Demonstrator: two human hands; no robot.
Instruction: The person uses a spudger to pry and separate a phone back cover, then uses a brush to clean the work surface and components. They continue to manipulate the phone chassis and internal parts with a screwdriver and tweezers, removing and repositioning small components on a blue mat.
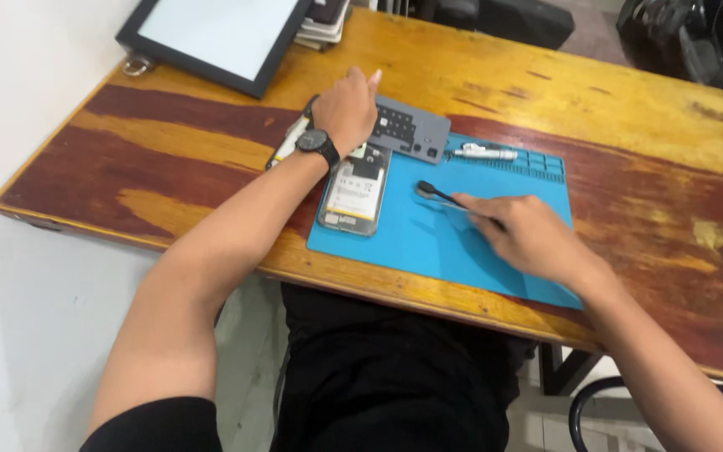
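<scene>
Here, one opened smartphone [354, 194] on one blue mat [428, 243], left hand [346, 107] loosely curled over one grey tray [409, 129], right hand [525, 234] closed on one spudger [438, 194].

framed white panel [215, 33] rear left | silver pen-like tool [483, 153] on blue mat [428, 243] | wooden table [629, 125]

One head-worn camera looks steeply down and forward from close above the table [211, 125], its far edge running diagonally across.
</scene>
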